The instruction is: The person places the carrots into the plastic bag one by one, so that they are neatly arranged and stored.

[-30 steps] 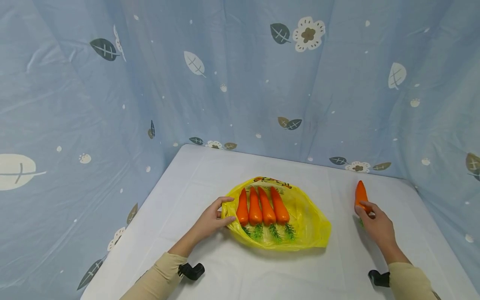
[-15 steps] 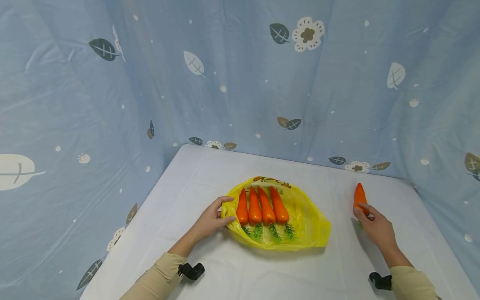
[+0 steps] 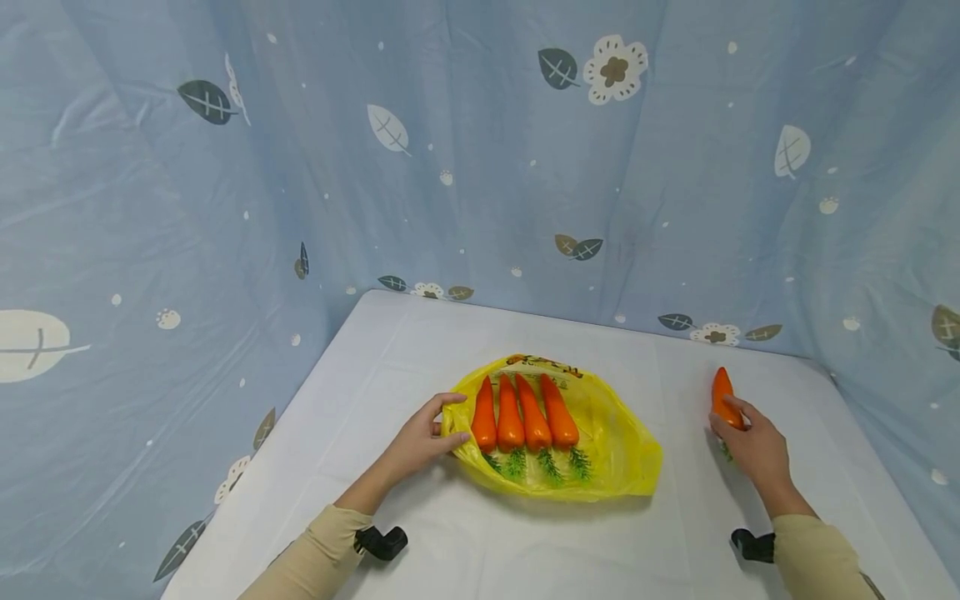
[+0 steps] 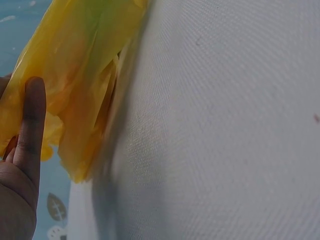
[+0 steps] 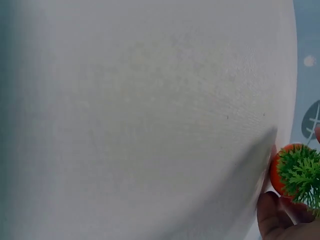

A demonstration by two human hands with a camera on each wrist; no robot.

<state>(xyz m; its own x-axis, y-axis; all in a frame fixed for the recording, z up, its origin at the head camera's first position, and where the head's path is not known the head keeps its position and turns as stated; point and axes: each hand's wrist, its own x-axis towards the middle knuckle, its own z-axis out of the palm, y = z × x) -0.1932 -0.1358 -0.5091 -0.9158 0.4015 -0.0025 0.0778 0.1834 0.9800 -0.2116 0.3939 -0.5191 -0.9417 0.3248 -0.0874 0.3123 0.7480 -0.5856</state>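
Note:
In the head view a yellow plastic bag (image 3: 618, 450) lies with its mouth spread wide on the white table. Several orange carrots (image 3: 511, 417) with green tops sit side by side in its left part. My left hand (image 3: 416, 446) pinches the bag's left edge between thumb and fingers; the left wrist view shows the thumb (image 4: 32, 125) against the thin plastic. Off to the right, my right hand (image 3: 756, 446) holds another carrot (image 3: 722, 390) near its leafy end, the tip pointing away from me. Its green top (image 5: 300, 172) shows close up in the right wrist view.
The white-covered table (image 3: 600, 550) runs back to a blue patterned curtain (image 3: 487, 167), which also hangs along the left and right sides. Black wrist mounts (image 3: 384, 543) stick out from both forearms.
The right hand and its carrot have shifted very slightly towards me, and the fingers have moved a little along the carrot. The left hand and the bag have stayed in place.

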